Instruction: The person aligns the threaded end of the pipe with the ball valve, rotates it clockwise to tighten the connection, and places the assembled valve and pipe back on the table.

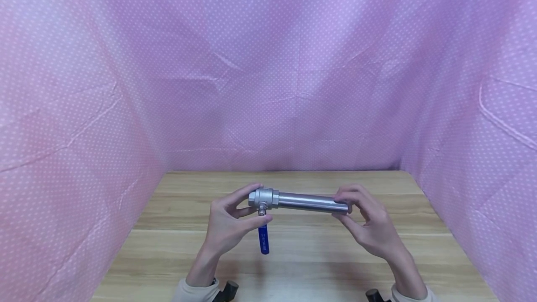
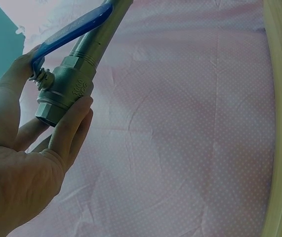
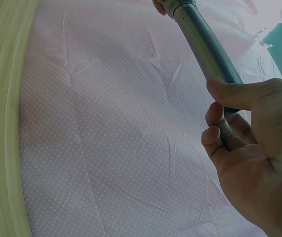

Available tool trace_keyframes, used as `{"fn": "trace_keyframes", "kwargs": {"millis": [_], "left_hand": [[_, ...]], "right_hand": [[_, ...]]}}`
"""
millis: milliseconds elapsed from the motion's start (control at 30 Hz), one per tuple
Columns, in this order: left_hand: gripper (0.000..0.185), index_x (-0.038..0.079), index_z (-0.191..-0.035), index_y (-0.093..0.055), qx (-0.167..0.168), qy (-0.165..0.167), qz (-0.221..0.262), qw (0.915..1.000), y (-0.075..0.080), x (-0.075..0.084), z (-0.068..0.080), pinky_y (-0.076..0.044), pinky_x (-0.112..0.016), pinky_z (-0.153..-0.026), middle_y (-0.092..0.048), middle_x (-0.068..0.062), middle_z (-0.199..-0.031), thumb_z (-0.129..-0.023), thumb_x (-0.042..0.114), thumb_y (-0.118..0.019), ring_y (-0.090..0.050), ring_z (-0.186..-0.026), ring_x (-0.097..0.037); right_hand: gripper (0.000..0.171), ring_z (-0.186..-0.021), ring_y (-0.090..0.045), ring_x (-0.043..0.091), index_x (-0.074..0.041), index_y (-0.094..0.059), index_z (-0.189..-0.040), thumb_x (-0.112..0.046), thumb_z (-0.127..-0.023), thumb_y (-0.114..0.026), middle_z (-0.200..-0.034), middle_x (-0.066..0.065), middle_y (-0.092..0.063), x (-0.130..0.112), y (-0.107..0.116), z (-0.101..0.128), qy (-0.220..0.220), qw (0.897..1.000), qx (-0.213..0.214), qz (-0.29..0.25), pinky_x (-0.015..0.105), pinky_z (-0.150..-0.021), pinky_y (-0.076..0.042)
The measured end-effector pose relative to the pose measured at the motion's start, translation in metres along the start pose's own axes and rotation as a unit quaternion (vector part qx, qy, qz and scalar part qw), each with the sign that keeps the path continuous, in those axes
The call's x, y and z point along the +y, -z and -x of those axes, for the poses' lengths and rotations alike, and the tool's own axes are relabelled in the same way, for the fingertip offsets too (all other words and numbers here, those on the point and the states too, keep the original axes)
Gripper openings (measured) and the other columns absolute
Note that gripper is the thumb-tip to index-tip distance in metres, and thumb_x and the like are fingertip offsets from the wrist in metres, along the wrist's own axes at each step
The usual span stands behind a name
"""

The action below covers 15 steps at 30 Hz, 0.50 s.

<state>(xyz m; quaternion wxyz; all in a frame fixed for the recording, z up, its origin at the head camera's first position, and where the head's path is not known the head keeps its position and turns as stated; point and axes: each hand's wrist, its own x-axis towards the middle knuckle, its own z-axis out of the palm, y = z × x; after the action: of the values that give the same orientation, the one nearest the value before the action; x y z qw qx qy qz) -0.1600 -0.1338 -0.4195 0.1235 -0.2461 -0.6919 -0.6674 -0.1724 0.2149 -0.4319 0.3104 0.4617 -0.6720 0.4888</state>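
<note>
A metal ball valve (image 1: 265, 197) with a blue lever handle (image 1: 263, 239) is joined at its right side to a straight steel pipe (image 1: 310, 202). My left hand (image 1: 226, 223) grips the valve body, thumb near the lever's stem and fingers on the far side. In the left wrist view, raised lettering shows on the valve body (image 2: 69, 89), and the lever slants alongside the pipe. My right hand (image 1: 373, 225) pinches the pipe's free end between thumb and fingers, as the right wrist view of the pipe (image 3: 207, 47) also shows. The joined piece is held up, nearly level.
Below the hands lies a light wooden tabletop (image 1: 293, 269). Pink dotted cloth (image 1: 285, 83) hangs at the back and on both sides of it. Dark wrist mounts (image 1: 228, 290) show at the bottom edge of the head view.
</note>
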Motion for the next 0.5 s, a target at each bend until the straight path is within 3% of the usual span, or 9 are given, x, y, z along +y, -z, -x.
{"fn": "trace_keyframes", "kwargs": {"millis": [167, 367, 500], "left_hand": [[0.068, 0.005, -0.144, -0.075, -0.002, -0.001, 0.003, 1.0000, -0.0002, -0.0004, -0.0005, -0.072, -0.040, -0.104, -0.077, -0.023, -0.143, -0.080, -0.009, -0.095, -0.075, -0.135, -0.014], [0.068, -0.005, -0.144, -0.071, -0.002, 0.000, 0.000, 1.0000, -0.0002, -0.0002, -0.0003, -0.072, -0.040, -0.103, -0.076, -0.024, -0.143, -0.080, -0.009, -0.095, -0.075, -0.134, -0.012], [0.068, -0.003, -0.144, -0.072, -0.001, 0.002, 0.001, 1.0000, -0.0004, 0.0000, -0.0001, -0.072, -0.040, -0.103, -0.075, -0.027, -0.144, -0.080, -0.009, -0.095, -0.075, -0.134, -0.012]], "right_hand": [[0.029, -0.100, -0.061, 0.013, 0.018, -0.065, -0.114, 0.001, -0.099, -0.083, -0.117, 0.019, -0.068, -0.0002, -0.0006, -0.0013, 0.007, 1.000, 0.002, 0.001, 0.017, -0.075, -0.053], [0.032, -0.101, -0.062, 0.012, 0.018, -0.066, -0.113, -0.009, -0.104, -0.081, -0.116, 0.019, -0.068, -0.0003, -0.0008, -0.0022, 0.010, 1.000, 0.006, 0.007, 0.018, -0.077, -0.054], [0.034, -0.103, -0.063, 0.012, 0.018, -0.066, -0.113, -0.012, -0.105, -0.080, -0.116, 0.019, -0.069, -0.0003, -0.0008, -0.0020, 0.009, 1.000, 0.008, 0.013, 0.017, -0.079, -0.056]]}}
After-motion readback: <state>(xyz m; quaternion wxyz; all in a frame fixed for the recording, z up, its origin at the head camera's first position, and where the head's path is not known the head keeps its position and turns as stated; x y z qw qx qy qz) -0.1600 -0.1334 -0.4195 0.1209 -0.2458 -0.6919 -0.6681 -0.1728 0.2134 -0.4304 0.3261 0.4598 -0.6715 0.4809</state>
